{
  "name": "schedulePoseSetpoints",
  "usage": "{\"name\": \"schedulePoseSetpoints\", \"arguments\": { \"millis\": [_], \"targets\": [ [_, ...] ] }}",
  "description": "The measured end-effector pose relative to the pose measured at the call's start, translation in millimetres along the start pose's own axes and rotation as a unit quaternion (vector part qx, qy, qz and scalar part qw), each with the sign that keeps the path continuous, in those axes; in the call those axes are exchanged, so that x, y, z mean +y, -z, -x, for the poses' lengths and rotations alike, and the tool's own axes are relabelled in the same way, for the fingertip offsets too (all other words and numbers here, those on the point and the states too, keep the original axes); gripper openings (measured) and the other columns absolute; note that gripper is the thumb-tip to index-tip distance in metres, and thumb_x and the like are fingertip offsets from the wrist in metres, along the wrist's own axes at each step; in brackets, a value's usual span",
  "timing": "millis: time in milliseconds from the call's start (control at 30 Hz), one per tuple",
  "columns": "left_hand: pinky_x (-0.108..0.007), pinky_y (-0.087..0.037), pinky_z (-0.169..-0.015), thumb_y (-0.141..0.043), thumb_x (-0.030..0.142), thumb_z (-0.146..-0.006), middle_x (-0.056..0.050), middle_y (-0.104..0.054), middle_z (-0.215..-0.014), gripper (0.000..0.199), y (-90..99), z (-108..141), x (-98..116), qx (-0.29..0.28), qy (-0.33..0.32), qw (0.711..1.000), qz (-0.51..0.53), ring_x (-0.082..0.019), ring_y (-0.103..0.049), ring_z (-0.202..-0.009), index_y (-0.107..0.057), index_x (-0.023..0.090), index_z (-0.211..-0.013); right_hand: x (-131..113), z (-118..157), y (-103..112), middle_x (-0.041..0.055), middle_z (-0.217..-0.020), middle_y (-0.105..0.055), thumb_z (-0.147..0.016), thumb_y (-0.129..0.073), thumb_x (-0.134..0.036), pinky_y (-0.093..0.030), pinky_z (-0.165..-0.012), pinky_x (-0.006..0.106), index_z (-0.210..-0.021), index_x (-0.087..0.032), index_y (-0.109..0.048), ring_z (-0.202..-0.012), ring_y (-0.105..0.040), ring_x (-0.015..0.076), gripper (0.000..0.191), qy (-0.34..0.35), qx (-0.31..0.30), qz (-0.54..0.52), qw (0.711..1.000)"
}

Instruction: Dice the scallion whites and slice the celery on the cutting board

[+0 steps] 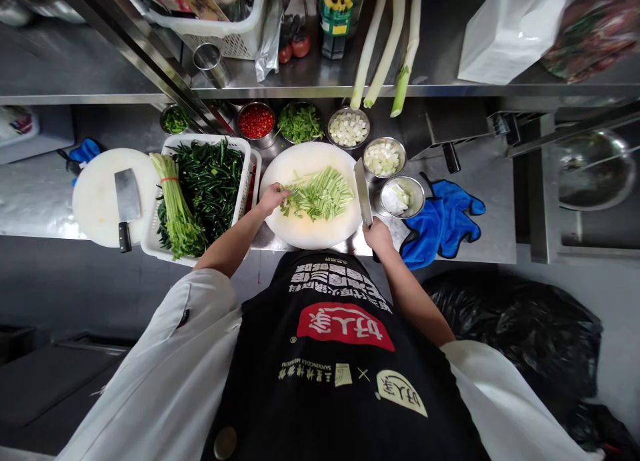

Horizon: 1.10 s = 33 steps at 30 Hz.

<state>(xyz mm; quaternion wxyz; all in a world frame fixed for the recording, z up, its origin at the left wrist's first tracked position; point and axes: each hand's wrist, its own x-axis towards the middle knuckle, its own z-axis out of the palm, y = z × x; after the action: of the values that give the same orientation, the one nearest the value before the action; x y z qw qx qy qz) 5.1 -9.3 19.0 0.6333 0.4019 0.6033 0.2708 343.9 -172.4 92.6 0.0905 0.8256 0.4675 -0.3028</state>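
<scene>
Cut celery [325,195] lies in a loose pile of short pale-green pieces on a round white cutting board [313,237]. At the pile's left edge is my left hand [274,197], its fingers drawn together on some leafy celery bits. My right hand [379,235] is wrapped round the handle of a cleaver [363,193]. The cleaver's blade points away from me along the board's right rim, apart from the pile. Its lower handle is hidden in my fist.
Left stands a white basket [246,181] with green chillies [220,174] and bundled celery [173,194]. Beyond it, another cleaver [128,194] lies on a second board [93,201]. Metal bowls [383,157] of chopped vegetables line the back. Blue cloths [440,221] lie right. Leeks [385,47] overhang the shelf.
</scene>
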Motion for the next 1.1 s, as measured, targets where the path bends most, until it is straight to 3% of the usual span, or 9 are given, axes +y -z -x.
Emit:
{"name": "schedulePoseSetpoints", "arguments": {
  "millis": [200,333,467,567,700,767,900,1000,1100],
  "targets": [
    [-0.024,-0.052,-0.056,-0.085,0.014,-0.068,0.005,-0.056,-0.068,0.040,5.9,2,10,0.005,-0.037,0.998,0.051,-0.012,-0.061,-0.059,-0.046,0.021,-0.074,-1,0,1,0.0220,-0.117,-0.077,-0.104,-0.055,-0.024,-0.053,-0.086,0.034,-0.130,-0.011,-0.065,-0.112,-0.074,0.0332,0.031,0.002,-0.005,-0.006,1.000],
    [-0.026,-0.056,-0.063,-0.074,0.011,-0.072,0.003,-0.058,-0.073,0.024,13.4,3,9,0.025,-0.038,0.998,0.042,-0.011,-0.061,-0.063,-0.054,0.020,-0.080,-1,1,1,0.0225,-0.117,-0.077,-0.104,-0.055,-0.024,-0.053,-0.086,0.035,-0.131,-0.010,-0.065,-0.112,-0.074,0.0338,0.032,0.005,-0.004,-0.002,1.000],
    [-0.027,-0.049,-0.059,-0.064,0.019,-0.083,-0.002,-0.063,-0.068,0.007,19.4,14,-4,0.053,0.007,0.993,-0.107,-0.015,-0.060,-0.058,-0.061,0.019,-0.077,-1,0,0,0.0222,-0.118,-0.077,-0.104,-0.054,-0.025,-0.052,-0.085,0.034,-0.131,-0.010,-0.065,-0.111,-0.074,0.0333,0.032,0.004,-0.003,-0.002,1.000],
    [-0.032,-0.052,-0.069,-0.066,0.030,-0.090,-0.006,-0.071,-0.076,0.011,16.1,28,-19,0.081,-0.018,0.959,-0.272,-0.023,-0.068,-0.072,-0.068,0.019,-0.087,0,0,-1,0.0220,-0.117,-0.077,-0.105,-0.054,-0.025,-0.052,-0.086,0.033,-0.131,-0.010,-0.065,-0.111,-0.074,0.0330,0.032,0.005,-0.001,-0.001,1.000],
    [-0.038,-0.056,-0.088,-0.079,0.038,-0.086,-0.012,-0.079,-0.102,0.041,1.5,39,-36,0.018,-0.058,0.897,-0.438,-0.032,-0.074,-0.098,-0.070,0.018,-0.120,1,-1,-3,0.0223,-0.116,-0.077,-0.103,-0.055,-0.022,-0.052,-0.087,0.033,-0.131,-0.010,-0.065,-0.111,-0.074,0.0330,0.032,0.012,0.008,0.001,1.000],
    [-0.040,-0.056,-0.096,-0.074,0.032,-0.090,-0.015,-0.077,-0.112,0.033,-4.2,40,-42,-0.008,-0.073,0.881,-0.467,-0.033,-0.073,-0.107,-0.071,0.016,-0.118,1,-2,-4,0.0223,-0.116,-0.077,-0.103,-0.055,-0.023,-0.053,-0.086,0.034,-0.131,-0.010,-0.065,-0.110,-0.074,0.0332,0.032,0.013,0.008,0.002,1.000],
    [-0.038,-0.054,-0.107,-0.064,0.020,-0.093,-0.017,-0.073,-0.118,0.013,-4.1,36,-50,0.017,-0.124,0.885,-0.447,-0.030,-0.070,-0.113,-0.072,0.016,-0.103,3,-3,-5,0.0221,-0.116,-0.078,-0.103,-0.054,-0.025,-0.053,-0.084,0.034,-0.130,-0.011,-0.065,-0.109,-0.074,0.0338,0.032,0.014,0.006,0.001,1.000],
    [-0.038,-0.057,-0.099,-0.064,0.018,-0.092,-0.013,-0.075,-0.110,0.022,0.3,29,-53,0.050,-0.127,0.900,-0.415,-0.027,-0.071,-0.103,-0.071,0.017,-0.112,4,-3,-6,0.0220,-0.116,-0.078,-0.103,-0.055,-0.025,-0.053,-0.085,0.034,-0.130,-0.011,-0.066,-0.110,-0.074,0.0337,0.032,0.016,0.010,0.003,1.000],
    [-0.038,-0.056,-0.100,-0.065,0.020,-0.092,-0.013,-0.076,-0.114,0.031,1.5,19,-53,0.026,-0.128,0.903,-0.409,-0.028,-0.071,-0.105,-0.070,0.017,-0.123,4,-4,-7,0.0222,-0.116,-0.078,-0.103,-0.056,-0.024,-0.053,-0.086,0.034,-0.130,-0.011,-0.066,-0.110,-0.074,0.0335,0.032,0.017,0.013,0.007,1.000]
  ]
}}
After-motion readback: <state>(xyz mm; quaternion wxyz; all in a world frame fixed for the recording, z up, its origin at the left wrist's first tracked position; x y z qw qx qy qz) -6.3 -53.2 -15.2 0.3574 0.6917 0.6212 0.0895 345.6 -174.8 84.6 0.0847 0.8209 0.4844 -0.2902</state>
